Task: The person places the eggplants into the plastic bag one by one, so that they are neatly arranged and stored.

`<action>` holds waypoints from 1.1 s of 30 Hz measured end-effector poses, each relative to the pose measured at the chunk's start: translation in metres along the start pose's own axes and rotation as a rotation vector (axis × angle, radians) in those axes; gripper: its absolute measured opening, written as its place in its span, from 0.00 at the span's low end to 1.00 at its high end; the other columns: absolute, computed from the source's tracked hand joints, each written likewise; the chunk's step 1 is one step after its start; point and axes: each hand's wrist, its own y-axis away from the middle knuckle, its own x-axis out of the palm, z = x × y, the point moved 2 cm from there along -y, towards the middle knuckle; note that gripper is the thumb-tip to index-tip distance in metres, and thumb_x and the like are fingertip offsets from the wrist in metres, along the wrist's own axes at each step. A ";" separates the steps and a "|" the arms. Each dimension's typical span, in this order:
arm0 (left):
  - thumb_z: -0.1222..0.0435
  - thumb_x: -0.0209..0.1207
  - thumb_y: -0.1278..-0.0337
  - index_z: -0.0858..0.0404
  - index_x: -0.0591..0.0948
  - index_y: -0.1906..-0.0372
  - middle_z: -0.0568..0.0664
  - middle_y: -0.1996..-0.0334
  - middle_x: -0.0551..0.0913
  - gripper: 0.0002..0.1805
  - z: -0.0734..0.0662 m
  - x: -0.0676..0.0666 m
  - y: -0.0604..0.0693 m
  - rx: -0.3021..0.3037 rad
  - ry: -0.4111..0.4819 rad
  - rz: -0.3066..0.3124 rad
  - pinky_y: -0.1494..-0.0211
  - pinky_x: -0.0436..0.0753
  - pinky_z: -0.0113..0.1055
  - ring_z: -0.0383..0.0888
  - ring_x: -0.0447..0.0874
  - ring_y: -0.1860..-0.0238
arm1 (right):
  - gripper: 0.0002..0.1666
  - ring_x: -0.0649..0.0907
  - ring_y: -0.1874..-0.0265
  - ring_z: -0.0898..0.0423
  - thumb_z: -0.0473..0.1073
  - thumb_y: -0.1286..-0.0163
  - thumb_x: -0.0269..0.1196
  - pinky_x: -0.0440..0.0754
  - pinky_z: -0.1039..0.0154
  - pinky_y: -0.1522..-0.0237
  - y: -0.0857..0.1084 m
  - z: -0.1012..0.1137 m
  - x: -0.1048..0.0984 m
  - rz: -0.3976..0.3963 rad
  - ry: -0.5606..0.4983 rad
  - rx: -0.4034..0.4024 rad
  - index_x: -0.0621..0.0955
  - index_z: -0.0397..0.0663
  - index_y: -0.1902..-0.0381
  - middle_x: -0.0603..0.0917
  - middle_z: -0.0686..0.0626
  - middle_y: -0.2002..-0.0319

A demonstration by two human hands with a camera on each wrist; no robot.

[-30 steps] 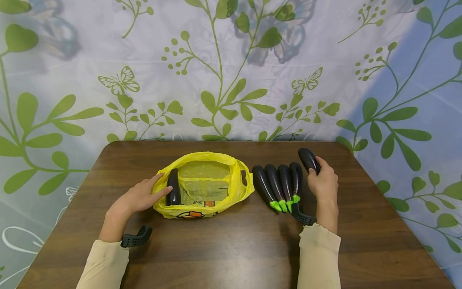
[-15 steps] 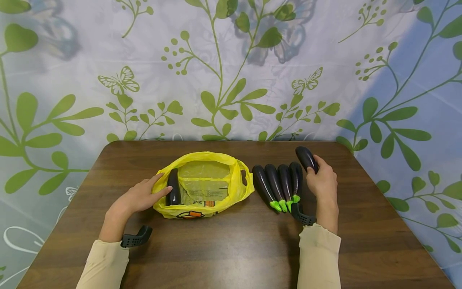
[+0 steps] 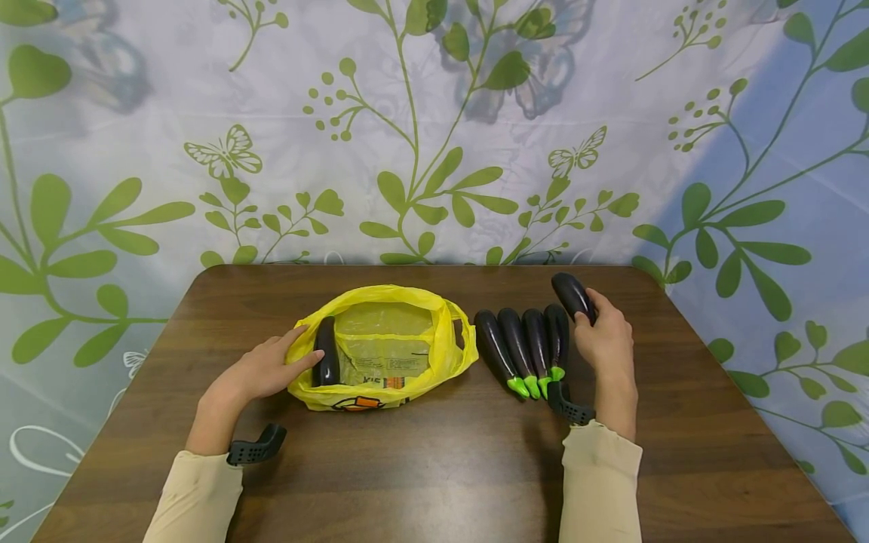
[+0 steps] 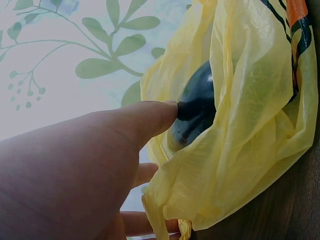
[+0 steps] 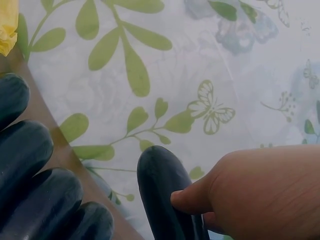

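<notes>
My right hand grips a dark eggplant by its middle, thumb on the near side; the rounded end points up and left. It is above the table's right side, just right of a row of several eggplants with green stems. At the left, my left hand holds the left edge of a yellow plastic bag, thumb inside and other fingers along the outside. The thumb tip touches an eggplant that lies inside against the bag's left wall. The left fingers are partly hidden by the bag.
The bag's mouth faces up, and its loop handle reaches close to the leftmost eggplant of the row. Everything lies on a brown wooden table. A leaf-patterned cloth hangs behind the table's far edge.
My right hand has shifted slightly to the left and away with its eggplant, towards the row. My left hand, the bag and the row of eggplants have stayed put.
</notes>
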 end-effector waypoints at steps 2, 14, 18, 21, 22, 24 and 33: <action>0.32 0.45 0.28 0.67 0.53 0.18 0.79 0.26 0.58 0.52 0.000 0.000 0.000 0.000 -0.002 -0.001 0.33 0.65 0.75 0.79 0.58 0.27 | 0.34 0.72 0.33 0.26 0.43 0.19 0.50 0.69 0.30 0.37 0.000 0.001 0.000 -0.003 0.002 -0.007 0.60 0.48 0.18 0.68 0.29 0.27; 0.33 0.45 0.28 0.67 0.53 0.18 0.79 0.26 0.58 0.51 -0.001 0.000 0.000 -0.004 -0.007 -0.006 0.33 0.65 0.75 0.80 0.58 0.27 | 0.34 0.73 0.33 0.27 0.42 0.18 0.50 0.71 0.31 0.37 0.003 0.005 0.000 -0.009 -0.005 -0.044 0.61 0.47 0.19 0.70 0.29 0.27; 0.33 0.45 0.28 0.67 0.53 0.18 0.79 0.26 0.59 0.51 -0.001 0.000 0.000 -0.003 -0.006 -0.006 0.33 0.65 0.75 0.79 0.58 0.27 | 0.34 0.73 0.33 0.28 0.42 0.19 0.51 0.72 0.32 0.37 0.005 0.007 -0.001 -0.008 -0.015 -0.052 0.61 0.47 0.19 0.70 0.30 0.27; 0.33 0.45 0.28 0.67 0.53 0.18 0.79 0.26 0.59 0.51 -0.001 0.000 0.000 -0.003 -0.004 -0.007 0.33 0.65 0.75 0.79 0.58 0.27 | 0.34 0.74 0.33 0.29 0.42 0.19 0.51 0.72 0.33 0.37 0.006 0.008 -0.001 -0.005 -0.025 -0.055 0.61 0.48 0.19 0.70 0.30 0.27; 0.33 0.45 0.28 0.67 0.53 0.18 0.79 0.26 0.59 0.51 -0.001 0.001 0.000 -0.004 -0.003 -0.007 0.33 0.65 0.75 0.79 0.58 0.27 | 0.34 0.74 0.33 0.29 0.42 0.19 0.51 0.72 0.33 0.37 0.006 0.008 -0.001 -0.004 -0.028 -0.056 0.61 0.48 0.19 0.70 0.31 0.27; 0.33 0.45 0.28 0.67 0.53 0.18 0.79 0.26 0.59 0.51 -0.001 0.001 0.000 -0.004 -0.004 -0.007 0.33 0.65 0.75 0.79 0.59 0.27 | 0.34 0.74 0.33 0.29 0.42 0.19 0.51 0.72 0.33 0.36 0.006 0.009 -0.001 -0.004 -0.028 -0.065 0.61 0.48 0.19 0.70 0.31 0.27; 0.32 0.45 0.28 0.67 0.54 0.18 0.79 0.26 0.59 0.51 -0.001 0.002 -0.001 -0.004 -0.014 -0.010 0.33 0.65 0.75 0.80 0.58 0.28 | 0.34 0.73 0.32 0.29 0.41 0.19 0.52 0.71 0.32 0.34 0.008 0.012 -0.002 0.007 -0.043 -0.100 0.61 0.46 0.19 0.69 0.31 0.26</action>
